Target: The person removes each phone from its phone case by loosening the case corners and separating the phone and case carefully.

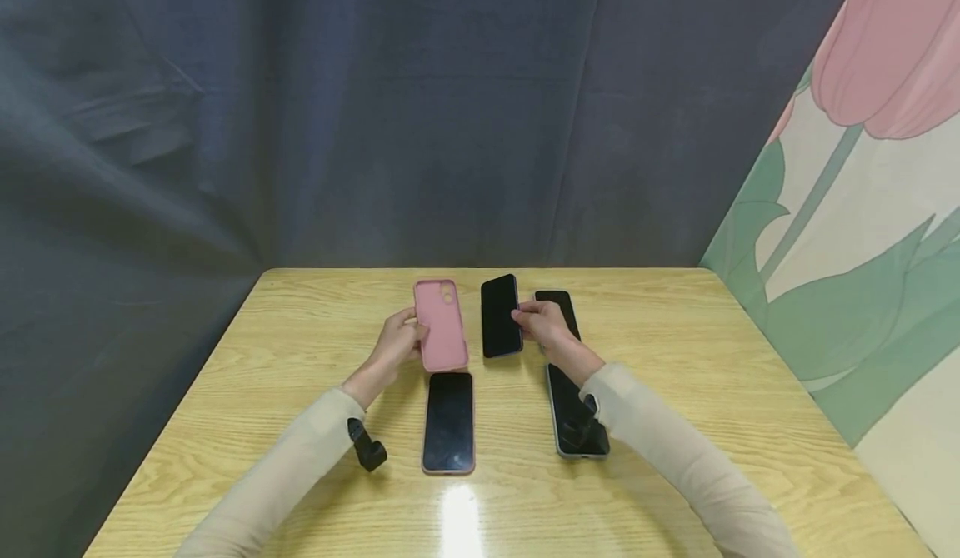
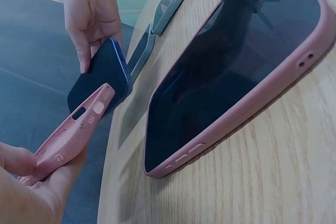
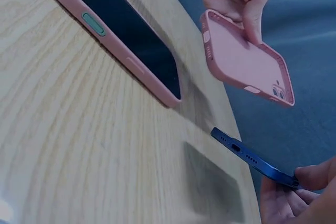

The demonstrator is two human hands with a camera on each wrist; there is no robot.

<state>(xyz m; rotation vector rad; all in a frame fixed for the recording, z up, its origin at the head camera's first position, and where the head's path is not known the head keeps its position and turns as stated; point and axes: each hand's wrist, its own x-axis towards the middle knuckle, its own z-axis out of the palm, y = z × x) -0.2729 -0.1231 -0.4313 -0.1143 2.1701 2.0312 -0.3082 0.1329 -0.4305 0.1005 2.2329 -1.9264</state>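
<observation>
My left hand (image 1: 397, 341) grips an empty pink phone case (image 1: 441, 325) by its left edge, with the hollow inside facing me and the camera cutout at the top. In my right hand (image 1: 546, 321) a bare blue-edged phone (image 1: 500, 316) is pinched along its right side, dark screen toward me. Both are held above the table, a small gap apart in the head view. The right wrist view shows the charging port on the end of the blue phone (image 3: 257, 160), and the case (image 3: 244, 59) beyond it. Right thumb and fingers lie on opposite faces of the phone.
A phone in a pink case (image 1: 449, 423) lies screen up on the wooden table (image 1: 300, 425), just below the held case. To the right lie two more phones, a far one (image 1: 558, 301) and a nearer one (image 1: 573, 416), partly hidden by my right arm. A dark curtain (image 1: 450, 125) hangs behind.
</observation>
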